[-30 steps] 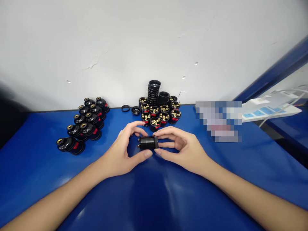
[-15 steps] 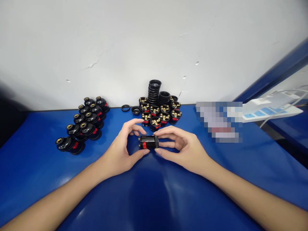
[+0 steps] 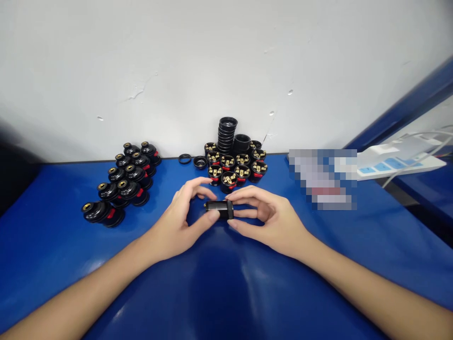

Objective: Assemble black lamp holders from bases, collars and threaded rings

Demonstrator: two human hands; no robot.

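A black cylindrical socket [image 3: 222,208] lies on its side between my hands, low over the blue table, its brass terminals toward the left. My left hand [image 3: 189,215] grips its left part, the thumb on the near side and the fingers curled over the far side. My right hand [image 3: 267,212] holds the ring at its right end between thumb and fingers. Just beyond my hands stand several open black sockets [image 3: 229,181] with brass contacts and red tabs. My left thumb hides part of the held socket, and its red tab does not show.
Several capped black sockets [image 3: 129,189] stand at the left. A stack of black caps [image 3: 226,135], a loose ring [image 3: 184,159] and a single cap [image 3: 200,163] are near the white wall. A power strip [image 3: 399,165] and a blurred-out object [image 3: 322,179] are at the right.
My left thumb has moved up over the socket's side. The red tab and a lower brass terminal have gone out of sight. My right hand has stayed about the same.
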